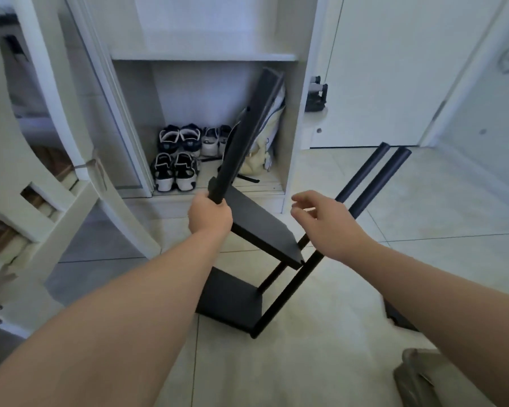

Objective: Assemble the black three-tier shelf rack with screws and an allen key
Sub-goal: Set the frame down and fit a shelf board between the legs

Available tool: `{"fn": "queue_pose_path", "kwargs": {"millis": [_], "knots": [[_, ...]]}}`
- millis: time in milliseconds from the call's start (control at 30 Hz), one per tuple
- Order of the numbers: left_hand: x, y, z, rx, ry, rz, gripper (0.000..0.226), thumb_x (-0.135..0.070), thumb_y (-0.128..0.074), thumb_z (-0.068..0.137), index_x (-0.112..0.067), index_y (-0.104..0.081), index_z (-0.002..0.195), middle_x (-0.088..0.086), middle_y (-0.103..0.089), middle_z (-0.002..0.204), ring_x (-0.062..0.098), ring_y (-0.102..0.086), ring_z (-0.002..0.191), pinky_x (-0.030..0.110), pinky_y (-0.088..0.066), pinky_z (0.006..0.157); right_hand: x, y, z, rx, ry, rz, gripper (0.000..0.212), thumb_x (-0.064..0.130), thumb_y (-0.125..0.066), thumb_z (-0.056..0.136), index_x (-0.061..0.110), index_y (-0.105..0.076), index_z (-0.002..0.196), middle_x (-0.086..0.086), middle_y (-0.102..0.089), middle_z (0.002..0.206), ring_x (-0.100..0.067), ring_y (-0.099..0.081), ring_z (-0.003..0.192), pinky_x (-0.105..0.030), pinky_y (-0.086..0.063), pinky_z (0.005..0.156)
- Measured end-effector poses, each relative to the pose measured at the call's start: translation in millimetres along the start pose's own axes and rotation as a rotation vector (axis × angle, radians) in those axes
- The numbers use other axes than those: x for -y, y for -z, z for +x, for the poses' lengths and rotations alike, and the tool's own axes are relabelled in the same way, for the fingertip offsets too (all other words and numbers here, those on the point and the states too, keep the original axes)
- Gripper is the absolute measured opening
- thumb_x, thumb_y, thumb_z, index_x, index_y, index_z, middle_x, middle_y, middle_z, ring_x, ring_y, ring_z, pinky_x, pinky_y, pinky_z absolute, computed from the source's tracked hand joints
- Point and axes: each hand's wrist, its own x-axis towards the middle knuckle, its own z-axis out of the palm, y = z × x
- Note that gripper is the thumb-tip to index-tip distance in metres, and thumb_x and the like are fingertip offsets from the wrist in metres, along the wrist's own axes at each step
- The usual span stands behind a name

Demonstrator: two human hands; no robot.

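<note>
A partly built black rack stands tilted on the tiled floor. Its lower shelf and middle shelf hang between black poles that lean up to the right. My left hand grips the near end of a loose black shelf panel, held edge-on and pointing up toward the cupboard. My right hand hovers with relaxed, spread fingers just left of the leaning poles, holding nothing. No screws or allen key show.
An open white cupboard straight ahead holds several shoes and a cream bag. A white chair frame stands at the left. A closed white door is at the right. A crumpled bag lies bottom right.
</note>
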Motion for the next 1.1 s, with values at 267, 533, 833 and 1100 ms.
{"fn": "queue_pose_path", "kwargs": {"millis": [267, 533, 833, 1100], "knots": [[-26.7, -43.9, -33.8, 0.124, -0.342, 0.292, 0.028, -0.014, -0.058, 0.093, -0.018, -0.053, 0.120, -0.001, -0.061, 0.088, 0.029, -0.061, 0.090, 0.051, -0.049, 0.092, 2.6, 56.4, -27.4, -0.484, 0.699, -0.357, 0.039, 0.009, -0.063, 0.092, 0.008, -0.063, 0.130, -0.006, -0.063, 0.127, -0.027, -0.055, 0.119, -0.038, -0.044, 0.099], [-22.1, -83.6, -50.5, 0.165, -0.514, 0.600, 0.037, -0.018, -0.056, 0.092, -0.016, -0.049, 0.129, 0.004, -0.068, 0.099, 0.030, -0.058, 0.098, 0.041, -0.038, 0.084, -50.9, 56.0, -10.2, -0.163, 0.353, -0.890, 0.049, 0.033, -0.052, 0.103, 0.030, -0.039, 0.150, 0.007, -0.049, 0.148, -0.024, -0.035, 0.145, -0.056, 0.006, 0.122], [-12.3, -101.0, -47.3, 0.435, -0.423, 0.670, 0.040, -0.023, -0.064, 0.087, -0.019, -0.047, 0.123, 0.000, -0.066, 0.099, 0.027, -0.061, 0.098, 0.039, -0.041, 0.089, -107.8, 42.8, 6.4, -0.116, 0.287, -0.891, 0.028, 0.035, -0.042, 0.108, 0.031, -0.054, 0.133, 0.009, -0.061, 0.116, -0.021, -0.056, 0.104, -0.039, -0.030, 0.098], [-18.3, -93.3, -20.5, 0.903, -0.061, 0.390, 0.036, -0.047, -0.072, 0.080, -0.024, -0.066, 0.106, 0.000, -0.061, 0.109, 0.015, -0.055, 0.095, 0.030, -0.041, 0.075, -148.5, 28.6, 5.3, -0.120, 0.284, -0.793, 0.029, 0.029, -0.058, 0.102, 0.022, -0.064, 0.130, 0.002, -0.067, 0.116, -0.028, -0.059, 0.107, -0.048, -0.029, 0.103]]}}
